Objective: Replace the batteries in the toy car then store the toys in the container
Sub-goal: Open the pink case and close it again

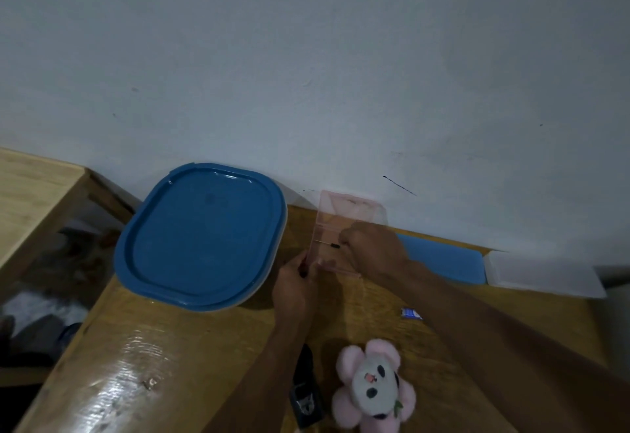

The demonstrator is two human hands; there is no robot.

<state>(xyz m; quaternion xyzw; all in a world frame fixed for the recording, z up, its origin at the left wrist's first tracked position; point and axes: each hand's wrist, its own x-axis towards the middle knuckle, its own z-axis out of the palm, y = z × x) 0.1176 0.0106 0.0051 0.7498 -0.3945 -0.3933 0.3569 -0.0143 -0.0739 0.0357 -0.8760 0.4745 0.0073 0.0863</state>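
Reaching into the pink case
Left hand [295, 284] pinches the light, brittle clear pink case [341, 238] at its near-left edge; right hand [371, 250] closes fingers around a thin screwdriver [329, 243].

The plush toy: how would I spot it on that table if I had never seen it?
Start at the big blue lid by the wall, then come down the wooden table to its near edge. The plush toy lies there, right of a small dark object. It alone is soft: a white panda face ringed by fluffy pink petals.
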